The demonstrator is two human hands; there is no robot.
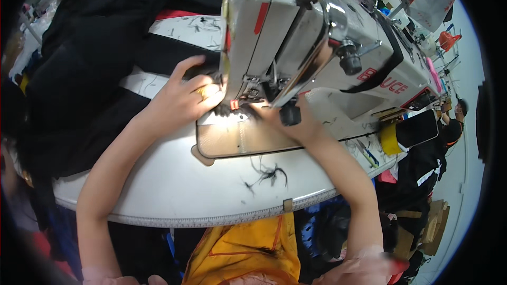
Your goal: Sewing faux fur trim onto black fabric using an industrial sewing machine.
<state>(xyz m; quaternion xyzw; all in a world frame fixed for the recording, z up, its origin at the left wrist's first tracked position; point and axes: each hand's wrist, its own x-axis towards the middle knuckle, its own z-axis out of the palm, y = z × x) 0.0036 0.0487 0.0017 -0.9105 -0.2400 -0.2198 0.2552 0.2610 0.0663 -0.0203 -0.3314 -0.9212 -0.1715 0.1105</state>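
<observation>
A white sewing machine with a lit needle area stands in front of me. My left hand, wearing a yellow ring, is left of the needle. Its fingers are curled together on the edge of the black fabric, with one finger raised. A small red piece shows by the presser foot. My right hand reaches in from the right over the tan machine plate. It is blurred, and the machine head and a black knob hide its fingers.
Black thread scraps lie on the white table, whose front edge carries a measuring tape. A phone leans by a yellow roll at right. Black cloth is heaped at left. Another person is far right.
</observation>
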